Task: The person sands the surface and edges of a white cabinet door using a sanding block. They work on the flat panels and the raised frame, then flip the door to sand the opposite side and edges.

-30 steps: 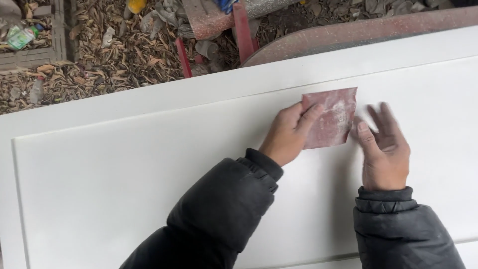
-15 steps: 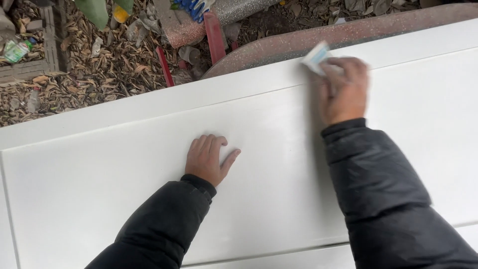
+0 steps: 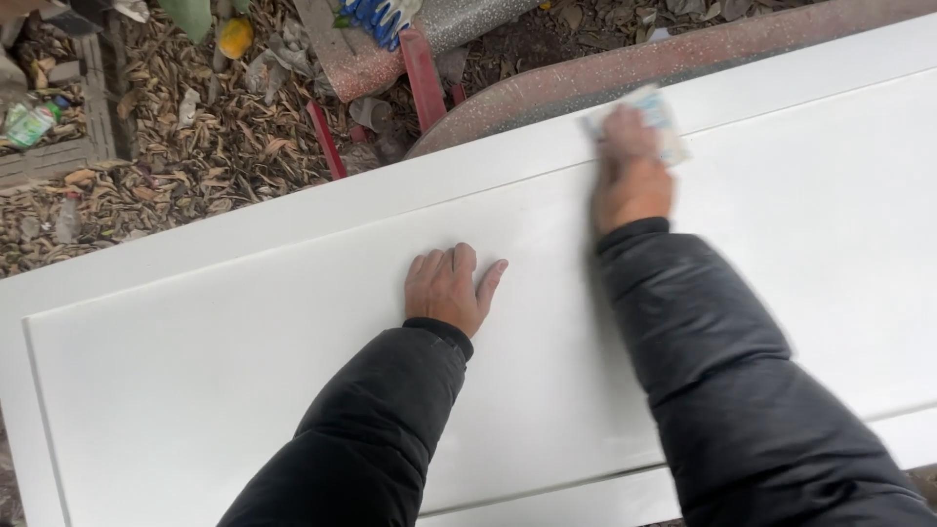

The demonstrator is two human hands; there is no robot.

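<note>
A large white painted panel [image 3: 244, 390] with a raised border lies flat in front of me. My left hand [image 3: 449, 288] rests palm down on its recessed middle, fingers together and flat. My right hand [image 3: 630, 176] presses a folded sheet of sandpaper [image 3: 659, 122] against the panel's far raised edge; the paper shows pale and blurred beyond my fingers. Both arms wear dark padded sleeves.
Beyond the panel the ground is strewn with dry leaves and scraps [image 3: 195, 146]. A speckled reddish slab [image 3: 625, 68] lies along the far edge, with red bars [image 3: 422, 63], blue gloves [image 3: 383, 18] and a green bottle [image 3: 29, 122] further back.
My right hand has taken the sandpaper from the panel's middle up to its far edge. My left hand let go of the sheet and now lies flat on the panel.
</note>
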